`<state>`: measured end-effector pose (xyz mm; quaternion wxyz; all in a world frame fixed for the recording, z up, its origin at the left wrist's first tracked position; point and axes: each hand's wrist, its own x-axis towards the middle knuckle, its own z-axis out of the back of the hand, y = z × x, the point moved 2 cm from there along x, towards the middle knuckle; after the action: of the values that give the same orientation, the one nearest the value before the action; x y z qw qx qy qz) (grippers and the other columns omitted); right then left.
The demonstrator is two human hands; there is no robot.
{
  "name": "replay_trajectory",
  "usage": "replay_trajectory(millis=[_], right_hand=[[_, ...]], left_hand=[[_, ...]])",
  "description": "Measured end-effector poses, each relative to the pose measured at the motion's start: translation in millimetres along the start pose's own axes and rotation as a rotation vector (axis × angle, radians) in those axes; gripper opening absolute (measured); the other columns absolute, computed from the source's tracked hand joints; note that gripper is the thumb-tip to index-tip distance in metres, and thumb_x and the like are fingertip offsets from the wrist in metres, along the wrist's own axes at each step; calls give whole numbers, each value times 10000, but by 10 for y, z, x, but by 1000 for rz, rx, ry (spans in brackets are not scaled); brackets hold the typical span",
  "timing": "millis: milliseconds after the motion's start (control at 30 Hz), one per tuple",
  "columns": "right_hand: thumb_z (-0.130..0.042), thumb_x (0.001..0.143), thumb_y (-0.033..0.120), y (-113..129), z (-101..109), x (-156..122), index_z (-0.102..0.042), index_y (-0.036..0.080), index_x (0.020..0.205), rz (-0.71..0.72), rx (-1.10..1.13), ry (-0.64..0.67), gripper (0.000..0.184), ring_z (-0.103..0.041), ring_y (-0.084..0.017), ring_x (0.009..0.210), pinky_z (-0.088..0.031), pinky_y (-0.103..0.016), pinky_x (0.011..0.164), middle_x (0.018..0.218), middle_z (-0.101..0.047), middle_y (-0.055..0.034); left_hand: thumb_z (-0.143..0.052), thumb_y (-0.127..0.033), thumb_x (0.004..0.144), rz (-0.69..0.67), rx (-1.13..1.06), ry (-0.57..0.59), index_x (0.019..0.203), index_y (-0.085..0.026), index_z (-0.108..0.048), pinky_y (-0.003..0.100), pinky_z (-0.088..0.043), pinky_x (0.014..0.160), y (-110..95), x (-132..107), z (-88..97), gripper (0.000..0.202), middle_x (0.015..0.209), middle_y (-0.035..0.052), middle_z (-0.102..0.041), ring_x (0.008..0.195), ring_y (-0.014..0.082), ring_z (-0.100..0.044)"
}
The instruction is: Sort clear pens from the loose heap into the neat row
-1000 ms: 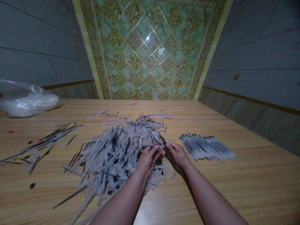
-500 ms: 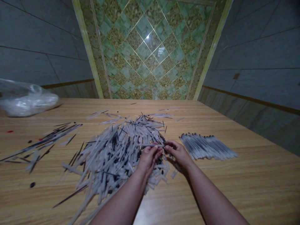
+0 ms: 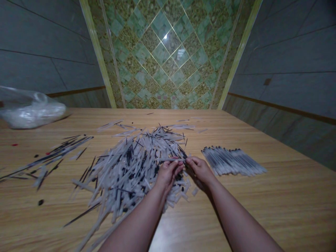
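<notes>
Grey tube (image 3: 164,159) clamped between left fingers (image 3: 171,164), right fingers (image 3: 193,161) pinched around its end.

We note a wood-grain table (image 3: 288,210) before a diamond-patterned tile wall (image 3: 163,66) in green and brown, showing reflected light (image 3: 165,36); grey-panelled side walls (image 3: 296,52), trimmed with brown strips (image 3: 283,107), flank it.

The left hand (image 3: 167,172) pinches a tube (image 3: 163,159) above a loose pile (image 3: 123,175) of clear and black pieces, the right hand (image 3: 201,170) at the tube's right end. On the table (image 3: 288,206), a neat row (image 3: 233,161) lies to the right, a plastic bag (image 3: 34,112) far left.
</notes>
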<state>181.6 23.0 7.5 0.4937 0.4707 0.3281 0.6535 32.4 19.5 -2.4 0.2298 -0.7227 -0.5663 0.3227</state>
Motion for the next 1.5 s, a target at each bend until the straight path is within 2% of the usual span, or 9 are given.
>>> replay_trajectory(millis=[133, 300, 467, 567, 767, 900, 1000, 1233, 1500], right_hand=[[-545, 744, 431, 15, -10, -7, -652, 181, 860, -15, 29, 12, 296, -572, -190, 797, -436, -303, 721, 834, -650, -56], [-478, 788, 438, 23, -16, -14, -642, 180, 780, 12, 13, 7, 306, -559, -166, 738, -412, -267, 670, 742, -632, -28], [-583, 702, 436, -2, 4, -26, -636, 181, 658, -1, -272, 34, 264, -518, -155, 633, -359, -248, 574, 647, -585, -19], [-666, 621, 398, -17, -30, -51, -634, 190, 615, 13, -478, 104, 211, -517, -166, 651, -351, -253, 583, 671, -583, -29], [-568, 711, 297, 19, -72, -69, -640, 190, 665, 44, -683, 126, 136, -535, -186, 739, -364, -260, 655, 727, -601, -58], [-494, 764, 285, 59, -10, -58, -625, 187, 763, 8, -576, 110, 163, -556, -169, 737, -375, -241, 657, 768, -632, -51], [-462, 786, 296, 47, 33, -38, -619, 193, 815, -5, -469, 80, 190, -568, -168, 708, -387, -246, 640, 757, -647, -43], [-509, 762, 326, -154, 154, 77, -613, 172, 991, -6, -41, -151, 295, -557, -194, 952, -410, -308, 830, 1021, -626, -88], [-517, 753, 415, -294, 252, 112, -606, 189, 1001, -74, 99, -180, 348, -585, -172, 814, -451, -285, 715, 955, -642, -61]], left_hand=[[-653, -120, 680, 2, 9, 0, 858, -115, -573, 257, -532, 713, -1, -18, -15, 195, 695, 57, -664, 665, 126, -640], [-683, -171, 654, -24, 50, 22, 847, -116, -572, 266, -524, 703, -4, -11, -18, 230, 732, 68, -663, 690, 134, -633], [-626, -291, 691, -229, 201, -24, 798, -151, -530, 260, -509, 643, -168, 19, -11, 200, 796, 51, -653, 708, 137, -619], [-553, -298, 736, -280, 339, -72, 753, -182, -494, 222, -479, 558, -251, 29, 2, 131, 708, 20, -635, 610, 125, -595], [-494, -318, 775, -419, 730, -113, 830, -220, -569, 196, -417, 493, -283, 5, 72, 135, 591, -24, -521, 511, 116, -510], [-400, -364, 832, -582, 1117, -122, 839, -216, -592, 249, -420, 660, -322, -77, 39, 243, 736, 21, -603, 732, 168, -567], [-304, -365, 870, -601, 1291, -91, 915, -201, -567, 289, -416, 713, -322, -121, -3, 313, 814, 46, -626, 800, 189, -578], [-327, -330, 868, -695, 1393, 82, 993, -203, -553, 287, -423, 783, -250, -96, 7, 287, 949, 57, -632, 907, 175, -576], [-375, -330, 856, -767, 1491, 137, 976, -185, -626, 309, -429, 797, -212, -50, 46, 314, 901, 76, -619, 877, 177, -554]])
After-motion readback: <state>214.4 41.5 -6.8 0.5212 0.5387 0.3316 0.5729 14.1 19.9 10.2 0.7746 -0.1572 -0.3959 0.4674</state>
